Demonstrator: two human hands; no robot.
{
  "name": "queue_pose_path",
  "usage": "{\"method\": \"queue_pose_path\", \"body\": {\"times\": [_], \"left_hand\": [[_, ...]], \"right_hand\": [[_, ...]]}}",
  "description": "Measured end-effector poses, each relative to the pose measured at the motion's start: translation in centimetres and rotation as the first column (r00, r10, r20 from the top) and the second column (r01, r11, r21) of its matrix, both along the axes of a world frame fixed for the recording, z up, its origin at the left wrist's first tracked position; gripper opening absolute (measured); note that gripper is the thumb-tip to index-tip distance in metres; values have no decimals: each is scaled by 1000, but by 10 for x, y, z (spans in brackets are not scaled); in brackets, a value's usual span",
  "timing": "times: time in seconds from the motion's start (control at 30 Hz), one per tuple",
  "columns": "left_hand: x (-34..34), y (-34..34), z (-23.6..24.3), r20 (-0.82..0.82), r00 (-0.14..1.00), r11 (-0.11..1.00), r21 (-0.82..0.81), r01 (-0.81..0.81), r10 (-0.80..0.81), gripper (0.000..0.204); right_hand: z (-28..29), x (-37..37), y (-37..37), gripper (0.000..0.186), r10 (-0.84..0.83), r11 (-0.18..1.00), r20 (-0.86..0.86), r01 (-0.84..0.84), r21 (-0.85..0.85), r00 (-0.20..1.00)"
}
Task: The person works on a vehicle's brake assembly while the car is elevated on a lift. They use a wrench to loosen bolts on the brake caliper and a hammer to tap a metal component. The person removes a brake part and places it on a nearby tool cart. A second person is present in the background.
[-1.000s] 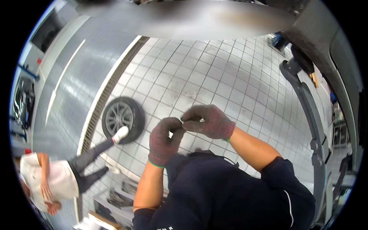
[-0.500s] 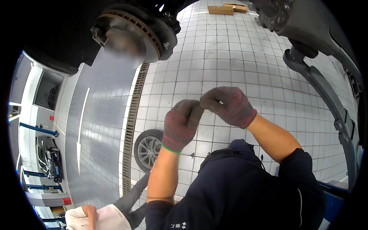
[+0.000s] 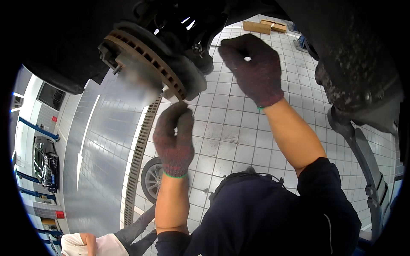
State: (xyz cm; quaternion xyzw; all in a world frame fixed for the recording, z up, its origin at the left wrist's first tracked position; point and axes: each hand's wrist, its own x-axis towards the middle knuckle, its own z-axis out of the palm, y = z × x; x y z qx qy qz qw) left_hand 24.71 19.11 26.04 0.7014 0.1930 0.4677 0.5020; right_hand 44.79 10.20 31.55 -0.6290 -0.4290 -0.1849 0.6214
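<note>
Rusty metal brake disc (image 3: 147, 59) hangs on a raised car's hub, overhead. The left hand (image 3: 174, 135), in a dark knit glove, is closed just under the disc's lower edge, perhaps pinching something small; I cannot tell. The right hand (image 3: 252, 64) reaches loosely curled, holding nothing visible, behind the disc. A dropped part could fall toward the person crouching below (image 3: 92, 244)
</note>
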Motion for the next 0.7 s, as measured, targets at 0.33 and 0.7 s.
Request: {"method": "queue_pose_path", "body": {"times": [0.33, 0.7], "left_hand": [[-33, 70, -47, -132, 981, 988, 69, -136, 145, 24], [12, 125, 36, 238, 967, 573, 782, -246, 90, 65]], "right_hand": [[-4, 8, 21, 12, -31, 997, 155, 42, -66, 987], [8, 18, 21, 19, -151, 968, 430, 221, -118, 890]]}}
